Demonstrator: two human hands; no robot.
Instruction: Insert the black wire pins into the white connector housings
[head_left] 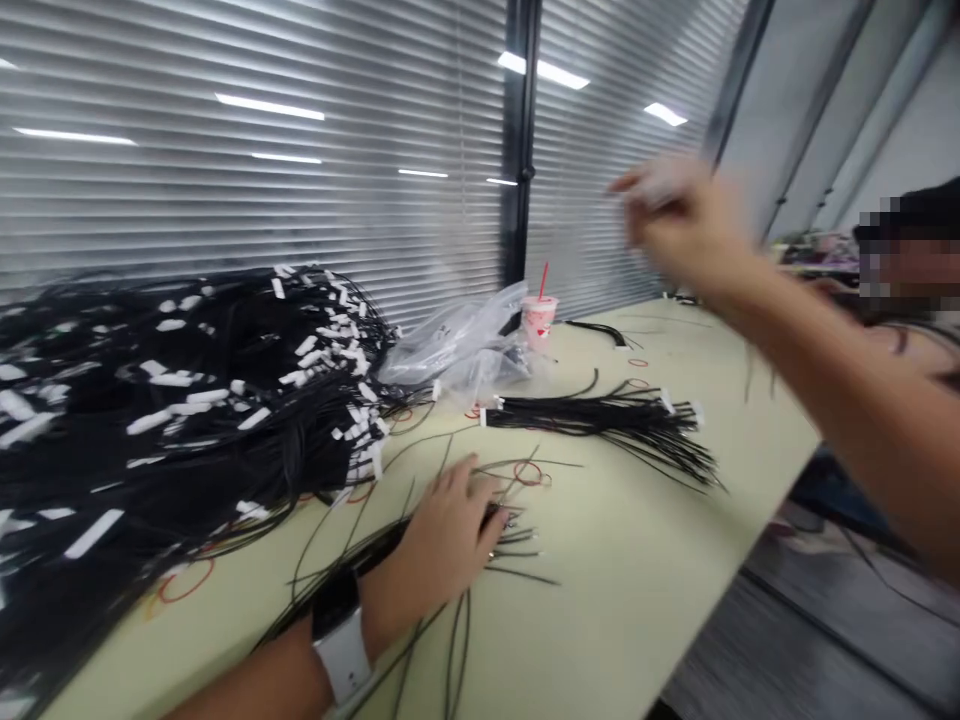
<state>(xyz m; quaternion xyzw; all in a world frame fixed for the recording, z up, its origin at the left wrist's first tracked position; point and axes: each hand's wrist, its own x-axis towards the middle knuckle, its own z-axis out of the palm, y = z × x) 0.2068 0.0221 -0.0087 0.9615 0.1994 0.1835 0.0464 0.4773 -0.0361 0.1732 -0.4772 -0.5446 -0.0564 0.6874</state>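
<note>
My left hand (451, 528), with a watch (346, 650) on its wrist, lies over a bundle of thin black cables (379, 548) on the table. Its fingers curl across the bundle, and the cable ends stick out past the thumb. Raised above the table at the right, my right hand (679, 215) is smeared by motion. Its fingers look bent; a whitish patch shows there, but I cannot make out whether it is something held. Beyond my left hand lies a second bundle of black cables (600, 418) with white connectors.
A large heap of black cables with white tags (247, 370) fills the left side. Clear plastic bags (465, 345) and a pink cup (538, 318) with a red straw stand by the blinds. Red rubber bands (527, 473) lie about. Another person (915, 250) sits at the right.
</note>
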